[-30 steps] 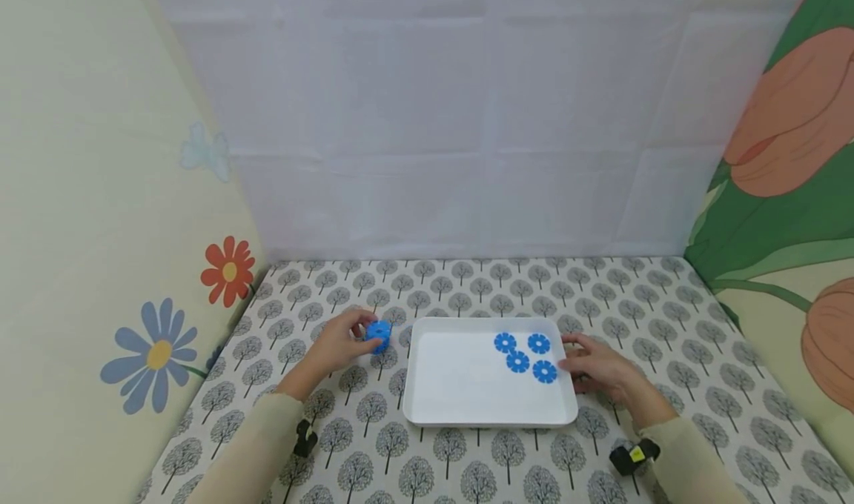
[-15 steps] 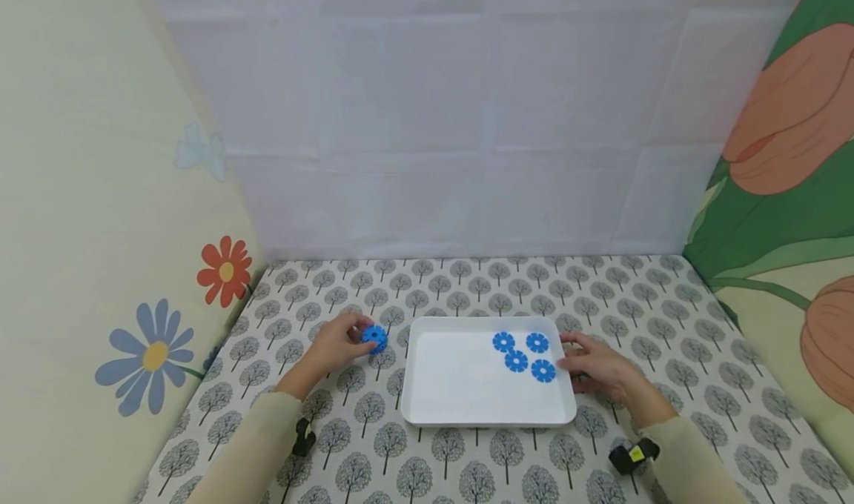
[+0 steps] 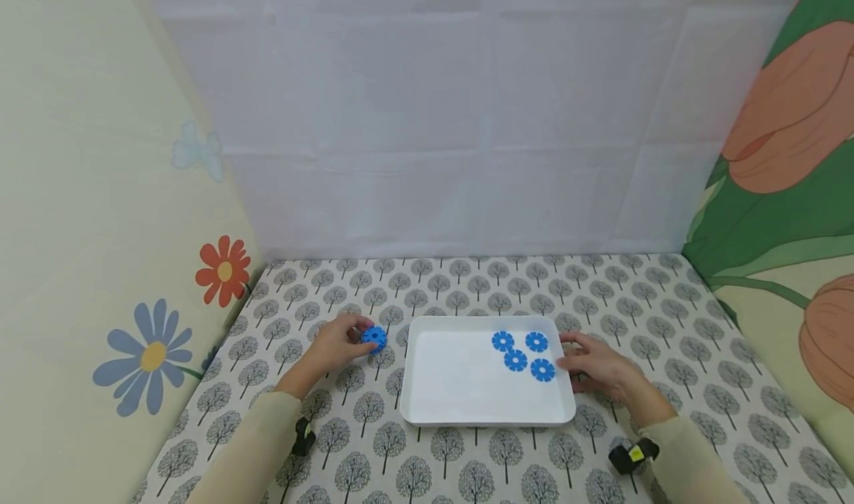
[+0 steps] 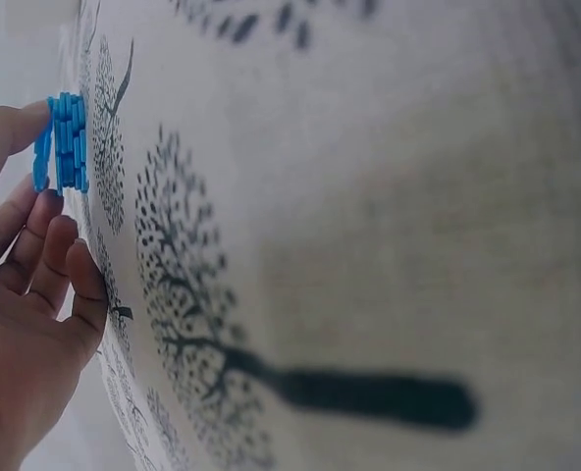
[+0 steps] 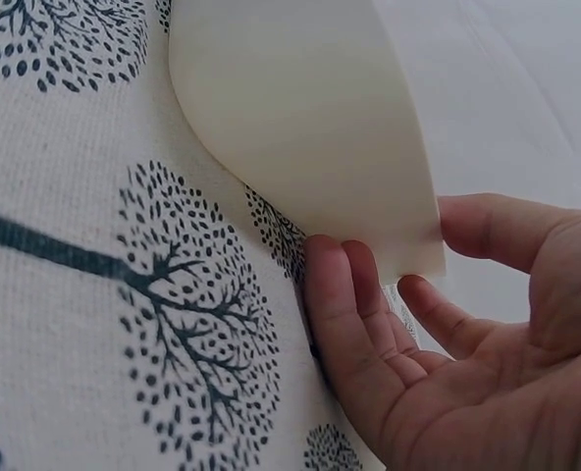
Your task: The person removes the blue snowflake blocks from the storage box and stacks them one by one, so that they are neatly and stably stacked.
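Observation:
Left of the tray, my left hand (image 3: pixel 340 343) pinches a blue notched disc (image 3: pixel 375 337) between thumb and fingers. In the left wrist view that blue disc (image 4: pixel 42 157) is tilted a little away from a short stack of similar discs (image 4: pixel 72 142) standing on the cloth. My right hand (image 3: pixel 600 367) holds the right side of a white tray (image 3: pixel 460 415). The right wrist view has the thumb on the tray's rim (image 5: pixel 423 167) and the fingers against its outer wall. Several flat blue discs (image 3: pixel 516 360) lie in the tray's right half.
A cloth printed with grey trees (image 3: pixel 440 445) covers the table. White sheeting (image 3: pixel 427 118) hangs behind the far edge. Flower-patterned panels stand at the left (image 3: pixel 100 230) and right (image 3: pixel 787 215).
My left hand's disc has tilted, showing its face more to the head camera. The right hand keeps its hold on the tray. The whole head view has shifted slightly.

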The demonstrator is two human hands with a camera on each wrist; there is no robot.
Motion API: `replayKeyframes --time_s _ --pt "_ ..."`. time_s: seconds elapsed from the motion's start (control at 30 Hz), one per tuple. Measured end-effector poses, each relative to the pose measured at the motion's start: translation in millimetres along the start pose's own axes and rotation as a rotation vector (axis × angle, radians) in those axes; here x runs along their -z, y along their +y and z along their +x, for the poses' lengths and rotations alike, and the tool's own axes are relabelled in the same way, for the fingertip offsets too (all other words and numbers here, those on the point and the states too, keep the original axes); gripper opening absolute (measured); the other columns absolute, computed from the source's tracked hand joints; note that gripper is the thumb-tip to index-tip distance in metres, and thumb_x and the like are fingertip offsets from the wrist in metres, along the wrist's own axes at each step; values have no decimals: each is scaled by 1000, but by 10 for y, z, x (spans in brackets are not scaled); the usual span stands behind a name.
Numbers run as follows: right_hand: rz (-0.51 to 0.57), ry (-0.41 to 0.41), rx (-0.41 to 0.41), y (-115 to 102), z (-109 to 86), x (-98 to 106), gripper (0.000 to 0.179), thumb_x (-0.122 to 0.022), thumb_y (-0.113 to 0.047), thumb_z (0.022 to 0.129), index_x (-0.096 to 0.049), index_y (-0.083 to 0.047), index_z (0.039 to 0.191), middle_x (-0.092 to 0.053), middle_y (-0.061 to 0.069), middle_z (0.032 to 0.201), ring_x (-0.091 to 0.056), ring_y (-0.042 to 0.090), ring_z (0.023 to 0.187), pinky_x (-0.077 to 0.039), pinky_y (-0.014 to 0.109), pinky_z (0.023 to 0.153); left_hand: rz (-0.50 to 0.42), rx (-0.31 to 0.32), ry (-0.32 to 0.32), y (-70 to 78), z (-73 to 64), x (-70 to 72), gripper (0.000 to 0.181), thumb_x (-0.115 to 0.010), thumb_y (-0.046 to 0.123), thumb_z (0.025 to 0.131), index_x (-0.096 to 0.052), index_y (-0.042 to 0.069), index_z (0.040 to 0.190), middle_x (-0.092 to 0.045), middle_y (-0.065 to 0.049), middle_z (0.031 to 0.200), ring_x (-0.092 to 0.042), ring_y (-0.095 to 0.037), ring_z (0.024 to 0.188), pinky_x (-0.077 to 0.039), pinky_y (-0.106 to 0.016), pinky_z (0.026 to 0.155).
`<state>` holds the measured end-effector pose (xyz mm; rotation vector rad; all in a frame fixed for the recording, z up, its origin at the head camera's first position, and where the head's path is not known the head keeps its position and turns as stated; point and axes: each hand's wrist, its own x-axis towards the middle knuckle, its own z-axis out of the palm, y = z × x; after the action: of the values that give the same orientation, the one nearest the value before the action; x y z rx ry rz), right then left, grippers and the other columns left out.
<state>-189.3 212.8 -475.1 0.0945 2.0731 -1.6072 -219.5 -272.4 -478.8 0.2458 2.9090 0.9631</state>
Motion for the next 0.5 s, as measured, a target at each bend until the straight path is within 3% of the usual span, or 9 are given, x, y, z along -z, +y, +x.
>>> replayKeyframes --time_s 0.5 --pt "-4 10 -33 -22 -10 -7 62 -67 -12 96 -37 -3 150 -61 23 129 -68 26 98 -58 43 80 -20 6 -15 27 -18 17 43 -81 24 87 -67 7 123 -65 -8 113 -59 -20 93 -50 -36 77"
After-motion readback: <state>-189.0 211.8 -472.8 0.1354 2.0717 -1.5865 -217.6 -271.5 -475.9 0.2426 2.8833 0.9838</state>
